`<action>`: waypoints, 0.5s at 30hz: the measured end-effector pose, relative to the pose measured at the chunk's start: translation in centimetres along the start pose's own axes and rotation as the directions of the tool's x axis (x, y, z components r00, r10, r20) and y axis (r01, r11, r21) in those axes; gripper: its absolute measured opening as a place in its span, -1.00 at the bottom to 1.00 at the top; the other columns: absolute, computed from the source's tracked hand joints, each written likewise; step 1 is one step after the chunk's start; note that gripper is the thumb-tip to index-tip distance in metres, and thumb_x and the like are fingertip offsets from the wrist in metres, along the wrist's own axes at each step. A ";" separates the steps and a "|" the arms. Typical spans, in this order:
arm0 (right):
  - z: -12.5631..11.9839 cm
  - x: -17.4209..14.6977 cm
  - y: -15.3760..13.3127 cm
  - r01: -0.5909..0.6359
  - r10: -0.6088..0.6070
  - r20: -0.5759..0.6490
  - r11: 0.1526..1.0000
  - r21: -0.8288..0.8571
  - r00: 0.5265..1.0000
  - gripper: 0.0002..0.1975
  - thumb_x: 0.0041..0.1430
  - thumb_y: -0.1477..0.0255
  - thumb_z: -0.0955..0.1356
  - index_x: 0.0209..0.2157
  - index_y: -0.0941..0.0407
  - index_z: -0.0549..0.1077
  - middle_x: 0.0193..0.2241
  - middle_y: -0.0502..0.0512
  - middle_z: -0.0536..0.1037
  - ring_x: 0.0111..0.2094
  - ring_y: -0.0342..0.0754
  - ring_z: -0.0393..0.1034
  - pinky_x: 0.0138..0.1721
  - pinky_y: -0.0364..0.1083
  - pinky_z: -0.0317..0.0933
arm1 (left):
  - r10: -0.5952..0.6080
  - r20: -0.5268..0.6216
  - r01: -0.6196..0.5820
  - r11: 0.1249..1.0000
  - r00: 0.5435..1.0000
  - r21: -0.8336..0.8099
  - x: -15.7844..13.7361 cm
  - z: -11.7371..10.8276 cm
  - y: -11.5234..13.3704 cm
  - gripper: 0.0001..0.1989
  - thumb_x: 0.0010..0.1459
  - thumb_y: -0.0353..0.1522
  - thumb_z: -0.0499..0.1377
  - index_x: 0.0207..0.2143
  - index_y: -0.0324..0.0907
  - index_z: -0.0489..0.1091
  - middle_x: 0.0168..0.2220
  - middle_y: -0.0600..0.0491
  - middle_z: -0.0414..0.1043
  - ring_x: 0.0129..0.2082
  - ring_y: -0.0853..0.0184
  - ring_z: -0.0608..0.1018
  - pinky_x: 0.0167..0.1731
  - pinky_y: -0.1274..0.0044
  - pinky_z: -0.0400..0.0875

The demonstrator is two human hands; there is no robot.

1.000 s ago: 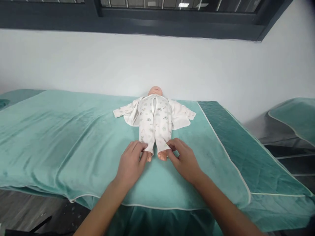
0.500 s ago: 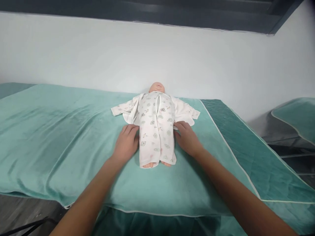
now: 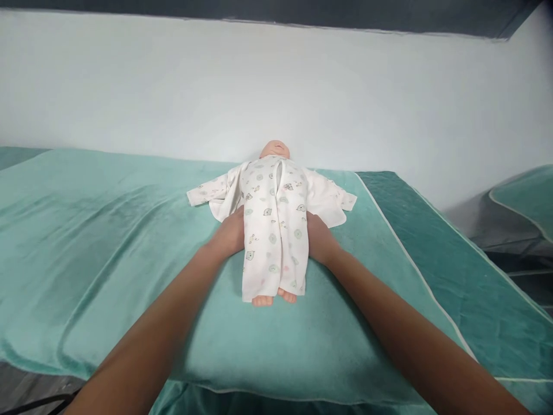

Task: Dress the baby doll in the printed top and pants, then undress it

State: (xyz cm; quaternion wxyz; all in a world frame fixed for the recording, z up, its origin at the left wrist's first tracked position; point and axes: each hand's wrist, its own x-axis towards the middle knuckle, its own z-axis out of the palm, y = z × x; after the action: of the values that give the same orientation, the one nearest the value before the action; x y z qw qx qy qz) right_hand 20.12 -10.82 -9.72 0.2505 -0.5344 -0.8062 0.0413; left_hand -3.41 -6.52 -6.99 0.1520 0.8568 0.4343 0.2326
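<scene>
A baby doll (image 3: 275, 148) lies on its back, its head by the wall and its bare feet (image 3: 262, 300) toward me. White printed baby clothes (image 3: 273, 230) cover its body and legs, with both sleeves spread out sideways. My left hand (image 3: 233, 232) reaches in under the left edge of the clothes at leg height. From the other side, my right hand (image 3: 320, 237) goes under the right edge. Cloth hides the fingers of both hands, so whether they grip the doll's legs does not show.
The doll rests on a green padded bed cover (image 3: 324, 340) with pale piping. A white wall (image 3: 276, 86) rises directly behind the head, below a dark overhead beam (image 3: 276, 14). At the right stands another green-covered piece (image 3: 531, 193). A black cable or strap (image 3: 38, 403) shows at lower left.
Both hands have slid inward from beside the clothes to under their edges, hiding the fingers. The hem has shifted, and more of the doll's feet shows. The camera view has tipped slightly.
</scene>
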 end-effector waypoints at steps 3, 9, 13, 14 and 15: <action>-0.4 -1.0 -0.1 0.094 -0.084 -0.046 0.960 0.265 0.995 -0.69 0.18 0.49 0.33 -0.04 0.04 0.52 -0.03 0.19 0.52 -0.01 0.12 0.43 -0.06 0.05 0.33 | -0.058 -0.031 0.058 0.998 0.998 -0.020 0.0 -0.1 0.3 -0.53 0.21 -0.21 0.10 0.15 -0.11 0.33 0.17 -0.10 0.39 0.08 0.01 0.47 -0.02 0.32 0.42; -0.9 -2.0 0.0 0.095 -0.082 -0.058 0.958 0.271 0.995 -0.72 0.13 0.53 0.35 -0.14 -0.01 0.58 -0.04 0.14 0.53 -0.01 0.12 0.44 -0.05 0.06 0.35 | 0.017 -0.082 -0.012 0.998 0.996 0.067 -0.3 0.2 -0.8 -0.73 0.19 -0.27 0.06 -0.17 -0.18 0.47 -0.08 -0.12 0.50 -0.04 0.06 0.49 -0.06 0.31 0.40; -1.2 -2.3 0.0 0.096 -0.092 -0.032 0.972 0.212 0.995 -0.76 0.14 0.57 0.31 -0.27 0.03 0.60 -0.19 0.15 0.56 -0.08 0.10 0.44 -0.08 0.04 0.33 | 0.124 -0.070 -0.111 0.980 0.990 0.167 -1.9 0.1 -1.2 -0.81 0.13 -0.31 0.09 -0.42 -0.19 0.45 -0.32 -0.12 0.47 -0.23 0.11 0.50 -0.19 0.33 0.39; -1.4 -2.5 -0.1 0.097 -0.095 -0.018 0.972 0.215 0.995 -0.76 0.15 0.57 0.30 -0.31 0.05 0.59 -0.23 0.14 0.56 -0.11 0.08 0.44 -0.10 0.03 0.33 | 0.144 -0.062 -0.132 0.977 0.988 0.169 -2.4 0.0 -1.2 -0.84 0.10 -0.34 0.10 -0.45 -0.18 0.44 -0.35 -0.10 0.46 -0.27 0.13 0.49 -0.23 0.35 0.39; -1.6 -2.8 -0.1 0.095 -0.097 -0.004 0.970 0.226 0.995 -0.77 0.17 0.56 0.29 -0.35 0.05 0.58 -0.27 0.14 0.55 -0.15 0.06 0.44 -0.12 0.01 0.32 | 0.151 -0.058 -0.141 0.979 0.987 0.149 -2.8 -0.1 -1.3 -0.85 0.08 -0.37 0.09 -0.47 -0.17 0.43 -0.38 -0.08 0.45 -0.30 0.16 0.48 -0.27 0.38 0.38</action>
State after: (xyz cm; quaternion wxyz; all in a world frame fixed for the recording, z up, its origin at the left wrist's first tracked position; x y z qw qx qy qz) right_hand 21.54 -13.67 -9.33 0.3085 -0.4627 -0.8221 0.1222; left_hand -5.76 -8.06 -8.25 0.0569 0.8866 0.3908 0.2407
